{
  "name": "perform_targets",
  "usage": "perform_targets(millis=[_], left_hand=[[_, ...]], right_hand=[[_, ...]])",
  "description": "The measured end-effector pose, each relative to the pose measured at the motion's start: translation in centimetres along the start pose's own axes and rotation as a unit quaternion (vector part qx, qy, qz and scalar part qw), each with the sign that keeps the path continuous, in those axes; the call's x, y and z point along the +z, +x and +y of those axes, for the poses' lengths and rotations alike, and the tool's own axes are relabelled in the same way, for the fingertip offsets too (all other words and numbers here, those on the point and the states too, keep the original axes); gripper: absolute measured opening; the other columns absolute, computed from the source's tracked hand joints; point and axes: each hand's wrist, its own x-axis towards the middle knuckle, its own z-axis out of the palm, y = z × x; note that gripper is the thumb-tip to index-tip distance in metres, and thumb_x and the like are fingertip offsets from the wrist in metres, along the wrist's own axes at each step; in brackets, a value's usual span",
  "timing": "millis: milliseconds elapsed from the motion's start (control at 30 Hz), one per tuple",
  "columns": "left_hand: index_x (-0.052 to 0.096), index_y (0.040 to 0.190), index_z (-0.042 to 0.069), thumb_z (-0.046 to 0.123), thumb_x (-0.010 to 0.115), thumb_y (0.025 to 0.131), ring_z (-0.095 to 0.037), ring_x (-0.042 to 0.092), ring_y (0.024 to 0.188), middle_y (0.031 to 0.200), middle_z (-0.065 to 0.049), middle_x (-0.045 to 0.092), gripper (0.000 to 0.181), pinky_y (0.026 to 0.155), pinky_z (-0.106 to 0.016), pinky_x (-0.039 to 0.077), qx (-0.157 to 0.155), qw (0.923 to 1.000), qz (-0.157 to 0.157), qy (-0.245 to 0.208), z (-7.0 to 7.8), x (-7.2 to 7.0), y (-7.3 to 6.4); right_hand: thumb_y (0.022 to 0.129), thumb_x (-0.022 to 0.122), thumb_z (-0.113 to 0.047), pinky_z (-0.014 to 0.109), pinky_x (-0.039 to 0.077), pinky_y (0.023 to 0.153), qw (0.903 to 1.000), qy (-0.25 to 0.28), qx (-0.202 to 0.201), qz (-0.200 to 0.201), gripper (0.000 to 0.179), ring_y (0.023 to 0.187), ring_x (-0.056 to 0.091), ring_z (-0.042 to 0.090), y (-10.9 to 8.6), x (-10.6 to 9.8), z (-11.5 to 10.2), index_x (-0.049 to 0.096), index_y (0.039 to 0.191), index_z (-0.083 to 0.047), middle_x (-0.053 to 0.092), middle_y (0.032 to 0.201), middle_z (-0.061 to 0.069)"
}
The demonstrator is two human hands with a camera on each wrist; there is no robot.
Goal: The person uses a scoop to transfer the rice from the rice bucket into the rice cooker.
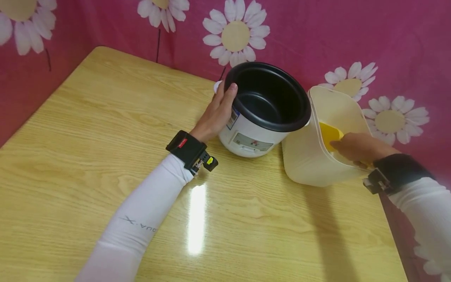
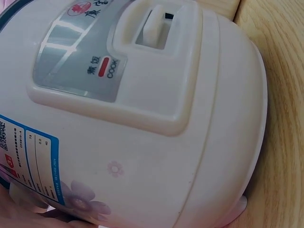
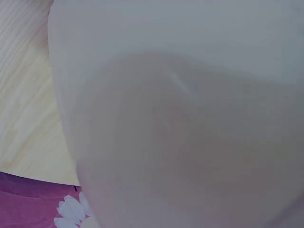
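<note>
A white rice cooker with a black inner pot stands on the table, its lid off and its mouth uncovered. My left hand grips its left side, thumb up at the black rim; part of that hand shows at the corner of the left wrist view. To the right is a tall cream plastic bin, open at the top. Over its near right rim, my right hand holds a yellow scoop, partly hidden by hand and bin. The bin wall fills most of the right wrist view.
The wooden table runs left and forward of the cooker. A pink cloth with daisies hangs behind it. Cooker and bin stand close together near the back right edge.
</note>
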Motion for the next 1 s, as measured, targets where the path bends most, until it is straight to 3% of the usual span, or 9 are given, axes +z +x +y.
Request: perform_targets(millis=[67,233,367,567,633,833,1000], left_hand=[[0.014,0.165,0.024,0.048,0.025,0.111,-0.022,0.034,0.149,0.164,-0.008,0.033,0.06,0.129,-0.053,0.027,0.0,1.0,0.001,0.0,0.1,0.0,0.0],[0.013,0.164,0.023,0.047,0.024,0.111,-0.022,0.034,0.148,0.163,-0.008,0.033,0.06,0.129,-0.053,0.027,0.003,1.0,-0.003,-0.009,0.1,-0.1,-0.1],[0.014,0.164,0.022,0.046,0.024,0.111,-0.022,0.034,0.148,0.162,-0.009,0.034,0.059,0.128,-0.053,0.028,0.007,0.9999,-0.007,-0.009,0.0,-0.1,0.0],[0.015,0.164,0.021,0.044,0.024,0.112,-0.021,0.035,0.147,0.161,-0.01,0.034,0.058,0.128,-0.051,0.03,0.013,0.9998,-0.01,-0.011,-0.3,-0.1,0.1],[0.015,0.164,0.021,0.044,0.024,0.112,-0.021,0.035,0.146,0.161,-0.01,0.033,0.057,0.128,-0.051,0.03,0.015,0.9998,-0.009,-0.011,-0.3,-0.2,0.1],[0.011,0.166,0.023,0.045,0.025,0.111,-0.022,0.032,0.149,0.166,-0.008,0.029,0.06,0.13,-0.051,0.027,0.007,1.0,-0.007,-0.001,-0.2,-0.1,0.2],[0.01,0.166,0.023,0.046,0.026,0.111,-0.022,0.032,0.15,0.167,-0.006,0.028,0.062,0.13,-0.052,0.026,0.004,1.0,-0.002,-0.001,-0.1,-0.1,0.1]], right_hand=[[0.108,0.041,-0.052,0.031,0.044,0.062,0.9998,0.005,-0.005,-0.016,0.062,0.061,0.047,0.021,0.2,-0.2,0.0,0.046,0.128,0.006,0.05,0.07,0.001],[0.111,0.037,-0.044,0.027,0.041,0.055,0.9975,0.013,-0.045,-0.052,0.049,0.053,0.045,0.015,0.8,-0.6,0.2,0.054,0.097,-0.001,0.046,0.062,-0.005],[0.11,0.039,-0.048,0.025,0.042,0.056,0.9955,0.051,-0.029,-0.074,0.047,0.058,0.045,0.013,1.1,-0.8,0.6,0.054,0.1,-0.005,0.047,0.068,-0.006],[0.112,0.034,-0.044,0.025,0.042,0.053,0.994,0.036,-0.044,-0.093,0.05,0.054,0.044,0.013,1.7,-1.0,0.9,0.051,0.078,-0.012,0.044,0.063,-0.006],[0.112,0.034,-0.043,0.025,0.041,0.052,0.9937,0.047,-0.051,-0.088,0.049,0.052,0.043,0.013,1.9,-0.8,0.9,0.051,0.079,-0.011,0.044,0.062,-0.006],[0.111,0.042,-0.042,0.026,0.042,0.054,0.9859,0.15,-0.052,-0.051,0.044,0.057,0.045,0.012,2.4,0.5,1.3,0.058,0.098,-0.004,0.045,0.066,-0.006],[0.11,0.04,-0.048,0.027,0.046,0.061,0.99,0.12,-0.065,-0.035,0.051,0.065,0.049,0.016,2.7,0.7,1.6,0.063,0.099,-0.004,0.048,0.068,-0.005]])
